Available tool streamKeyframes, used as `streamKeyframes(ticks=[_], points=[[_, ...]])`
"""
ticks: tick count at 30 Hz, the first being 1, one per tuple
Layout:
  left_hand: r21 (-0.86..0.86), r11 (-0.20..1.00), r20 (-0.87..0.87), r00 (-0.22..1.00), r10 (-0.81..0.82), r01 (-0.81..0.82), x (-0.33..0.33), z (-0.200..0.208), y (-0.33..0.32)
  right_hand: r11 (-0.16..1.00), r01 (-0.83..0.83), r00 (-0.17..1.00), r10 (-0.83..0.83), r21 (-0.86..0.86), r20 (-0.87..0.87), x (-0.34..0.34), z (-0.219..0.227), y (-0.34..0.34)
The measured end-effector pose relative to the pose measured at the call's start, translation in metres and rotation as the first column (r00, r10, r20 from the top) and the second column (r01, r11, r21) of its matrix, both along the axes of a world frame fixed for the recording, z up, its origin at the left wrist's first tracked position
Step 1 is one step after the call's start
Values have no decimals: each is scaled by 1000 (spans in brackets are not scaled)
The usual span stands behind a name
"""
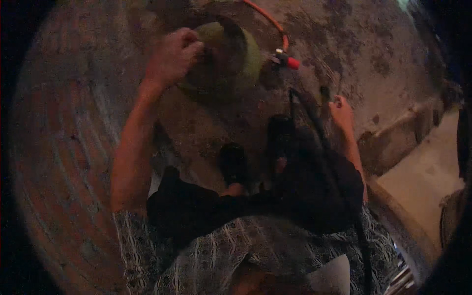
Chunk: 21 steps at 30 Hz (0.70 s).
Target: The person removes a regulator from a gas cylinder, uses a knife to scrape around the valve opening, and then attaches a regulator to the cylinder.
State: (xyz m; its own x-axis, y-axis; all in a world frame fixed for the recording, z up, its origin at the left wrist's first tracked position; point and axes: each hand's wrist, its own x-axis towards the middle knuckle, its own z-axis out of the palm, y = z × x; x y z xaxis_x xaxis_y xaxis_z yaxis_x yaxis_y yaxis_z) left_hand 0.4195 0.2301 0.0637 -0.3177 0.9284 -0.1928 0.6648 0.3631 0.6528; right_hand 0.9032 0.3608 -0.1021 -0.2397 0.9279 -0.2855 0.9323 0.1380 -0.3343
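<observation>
The light is dim and details are blurred. My left hand, its fingers curled together, is over the left rim of a round yellow-green thing with a dark middle, whose kind I cannot make out. Whatever those fingers may hold is hidden. On the right, my right hand is closed in a pinch. A thin, faint line rises from its fingertips, too unclear to name. Just left of these fingertips is a small dark upright shape.
An orange hose runs down to a fitting with a red knob, right of the round thing. A dark cord crosses near my right knee. A low ledge borders a pale surface at right. Reddish ridged ground lies left.
</observation>
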Motion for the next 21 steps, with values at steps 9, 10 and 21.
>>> streamKeyframes(ticks=[9, 10, 21], points=[[59, 988, -305, 945, -118, 142, -6, 17, -15, 929, -335, 865, 370, 158, -340, -140, 87, 41], [59, 989, -308, 945, -114, 139, -5, 16, -14, 925, -362, 852, 379, 117, -361, -147, 91, 40], [-89, 972, -212, 949, -232, 217, -13, 9, -1, 903, -414, 855, 430, 118, -292, -111, 52, 32]])
